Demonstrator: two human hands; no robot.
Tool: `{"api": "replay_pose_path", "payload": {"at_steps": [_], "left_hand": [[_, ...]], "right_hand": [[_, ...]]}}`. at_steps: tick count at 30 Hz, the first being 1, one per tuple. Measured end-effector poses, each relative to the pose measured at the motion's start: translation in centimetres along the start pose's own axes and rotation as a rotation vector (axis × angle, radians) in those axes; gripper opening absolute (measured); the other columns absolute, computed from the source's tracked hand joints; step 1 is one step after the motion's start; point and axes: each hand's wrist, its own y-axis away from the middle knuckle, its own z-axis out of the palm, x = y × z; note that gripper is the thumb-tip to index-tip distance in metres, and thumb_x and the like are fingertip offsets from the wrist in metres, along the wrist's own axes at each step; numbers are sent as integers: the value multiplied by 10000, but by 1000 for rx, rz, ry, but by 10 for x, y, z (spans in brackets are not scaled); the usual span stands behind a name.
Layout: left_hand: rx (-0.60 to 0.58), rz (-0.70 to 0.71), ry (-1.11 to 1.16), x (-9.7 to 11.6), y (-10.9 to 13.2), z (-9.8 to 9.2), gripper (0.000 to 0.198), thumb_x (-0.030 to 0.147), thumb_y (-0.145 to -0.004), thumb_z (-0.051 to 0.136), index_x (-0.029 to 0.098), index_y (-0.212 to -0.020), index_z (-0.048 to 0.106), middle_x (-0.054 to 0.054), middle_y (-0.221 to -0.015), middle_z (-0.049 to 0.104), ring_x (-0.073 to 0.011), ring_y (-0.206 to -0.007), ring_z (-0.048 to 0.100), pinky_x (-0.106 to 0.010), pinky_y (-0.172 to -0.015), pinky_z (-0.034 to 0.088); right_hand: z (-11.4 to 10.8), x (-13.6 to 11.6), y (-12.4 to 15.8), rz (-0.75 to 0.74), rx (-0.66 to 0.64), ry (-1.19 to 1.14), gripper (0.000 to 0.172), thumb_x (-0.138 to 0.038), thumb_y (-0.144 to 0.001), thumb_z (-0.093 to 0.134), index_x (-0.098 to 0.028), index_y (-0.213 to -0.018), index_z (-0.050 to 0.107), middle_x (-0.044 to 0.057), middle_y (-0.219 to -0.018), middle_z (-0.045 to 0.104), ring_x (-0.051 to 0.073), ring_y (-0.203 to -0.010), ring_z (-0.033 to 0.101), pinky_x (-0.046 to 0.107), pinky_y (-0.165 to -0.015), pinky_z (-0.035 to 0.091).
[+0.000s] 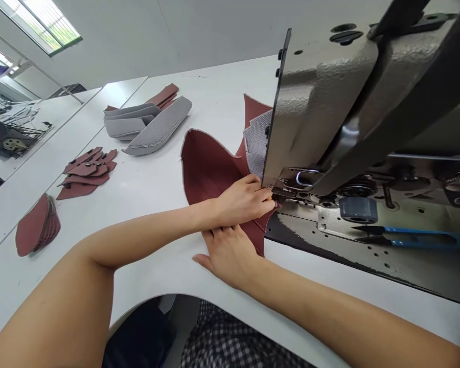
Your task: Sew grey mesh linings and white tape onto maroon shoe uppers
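A large maroon leather piece (209, 163) with a grey mesh lining part (256, 140) lies on the white table (145, 204), running under the sewing machine (329, 102). My left hand (245, 202) is closed in a pinch on the piece's edge right at the presser foot (281, 189). My right hand (230, 255) lies flat on the near part of the same piece, thumb spread out. Its fingertips are tucked under my left hand.
Blue thread snips (414, 237) rest on the machine bed to the right. Stacked grey shoe parts (145, 125), small maroon cut pieces (86, 171) and a pile of maroon oval pieces (38, 225) lie on the table's left side.
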Motion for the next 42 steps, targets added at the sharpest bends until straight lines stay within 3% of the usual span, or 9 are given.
{"api": "replay_pose_path", "payload": {"at_steps": [4,10,15,20,25,28,30,34,42], "left_hand": [[-84,-17,90,-5,0,1,326,175,-1043,456,203,-879,736,-4,-778,703,-142,-734,594,-299,-761,411],[-219,-26,96,-5,-2,4,314,130,-996,472,208,-806,709,-18,-744,666,-151,-640,511,-337,-769,401],[-244,25,58,-5,-3,3,366,91,-999,413,206,-815,708,-11,-768,676,-138,-630,501,-334,-754,389],[-249,79,90,-4,0,-6,338,86,-999,411,184,-882,713,-27,-830,714,-144,-706,583,-330,-791,411],[-249,-20,194,1,9,-10,248,171,-990,478,172,-1104,699,-63,-1020,752,-174,-899,664,-345,-907,441],[-198,-53,201,5,14,-6,269,122,-985,454,176,-1075,701,-44,-1033,763,-157,-903,668,-329,-941,443],[-137,-53,214,7,18,-1,262,120,-983,457,176,-1048,705,-27,-1043,769,-153,-910,670,-319,-963,440],[-99,-57,221,7,20,5,242,122,-974,476,174,-1037,704,-22,-1057,768,-153,-926,667,-319,-974,437],[-177,-78,195,-5,10,10,233,113,-951,483,147,-983,712,-63,-934,743,-188,-953,644,-313,-933,429]], "right_hand": [[2,-4,-9,44,-14,-9,721,-578,-968,577,-44,-1449,515,258,-1398,574,374,-1348,499,519,-1152,372],[7,-11,-59,246,60,-11,821,-499,-1000,475,3,-1592,206,236,-1660,55,417,-1539,26,664,-1233,46],[7,-1,-87,261,109,-22,653,-275,-1013,414,-52,-1597,228,176,-1678,-5,384,-1544,-27,688,-1218,-32],[2,1,-95,203,156,-63,595,-177,-1024,359,-74,-1597,234,203,-1677,93,401,-1540,85,741,-1190,90],[2,-27,-26,-203,116,-95,471,-256,-1006,480,-125,-1457,508,156,-1544,463,293,-1462,365,519,-1238,240],[2,-19,41,-633,92,-159,287,-413,-988,560,-217,-1140,705,74,-1268,684,212,-1245,567,390,-1198,337],[-4,3,75,-536,203,-206,202,-264,-998,524,-199,-970,714,80,-1033,729,192,-1028,646,348,-1026,492],[-20,51,99,-215,461,-224,218,-147,-1010,472,-162,-1023,688,91,-972,714,200,-936,652,357,-863,560],[-16,56,99,-244,465,-193,215,-120,-994,503,-150,-1082,696,103,-1031,704,224,-1001,635,398,-873,591]]}}
